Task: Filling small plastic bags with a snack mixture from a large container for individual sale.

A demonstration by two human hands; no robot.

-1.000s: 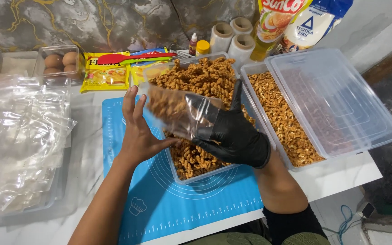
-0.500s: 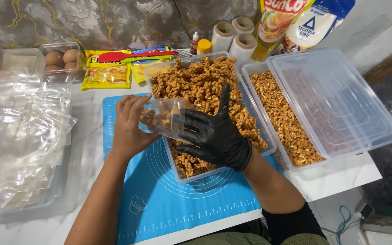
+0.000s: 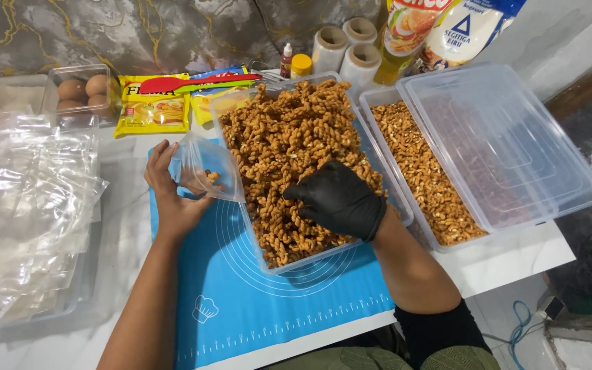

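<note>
My bare left hand (image 3: 171, 199) holds a small clear plastic bag (image 3: 205, 168) open and tilted, over the blue silicone mat's (image 3: 268, 301) far left corner; a few brown twisted snack pieces lie inside it. My black-gloved right hand (image 3: 339, 199) presses palm-down into the heaped brown twisted snacks (image 3: 282, 137) filling the clear rectangular plastic tub (image 3: 323, 257).

We see a black glove on the right hand (image 3: 340, 200), golden-brown twisted snacks (image 3: 289, 147), a blue mat (image 3: 255, 301) with white ruled lines, a red spatula (image 3: 193, 83) and yellow packets (image 3: 151, 109).
</note>
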